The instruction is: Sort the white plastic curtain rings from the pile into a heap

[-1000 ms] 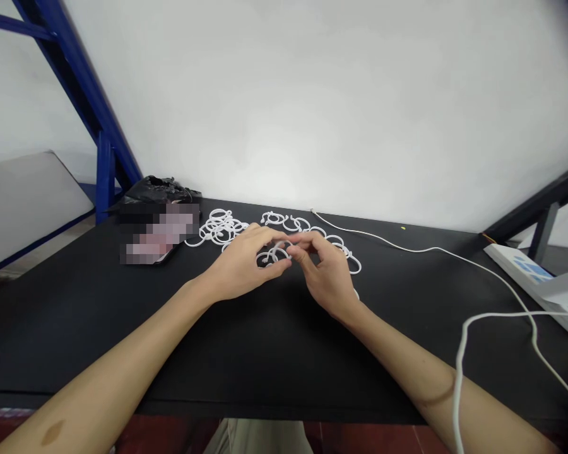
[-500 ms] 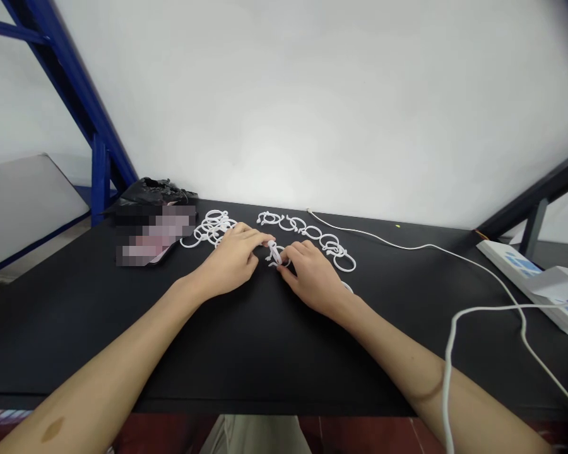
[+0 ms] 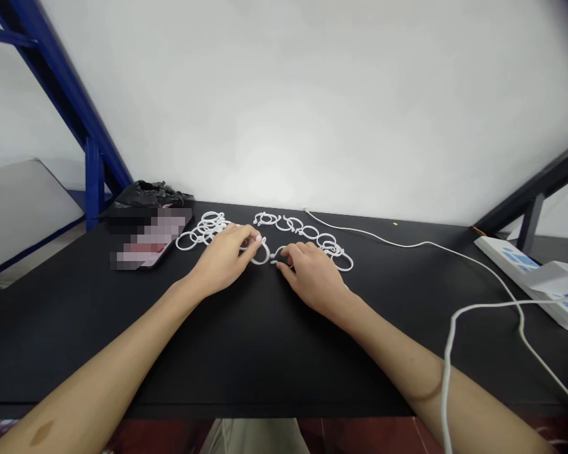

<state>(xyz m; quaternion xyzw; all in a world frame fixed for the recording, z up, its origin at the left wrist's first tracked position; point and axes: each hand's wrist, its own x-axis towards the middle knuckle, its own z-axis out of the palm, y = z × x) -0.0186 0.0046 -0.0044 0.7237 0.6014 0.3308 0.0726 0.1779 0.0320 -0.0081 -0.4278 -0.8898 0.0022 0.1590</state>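
Note:
Between thumb and fingers, my left hand pinches a white curtain ring with knobbed ends. A second ring, its ends apart, is held by my right hand, which covers much of it. The two rings are close together, low over the black table; I cannot tell whether they touch. Beyond my left hand lies a tangled pile of white rings. Several more rings lie in a curved row behind and beside my right hand.
A phone-like flat object, partly blurred out, and a crumpled black bag are at left. A white cable crosses the table and hangs over my right forearm. At right is a white box. A white wall stands behind.
My left hand has drawn slightly left and down with its ring. The two rings, bunched together before, now show a small gap between them. My right hand has barely moved.

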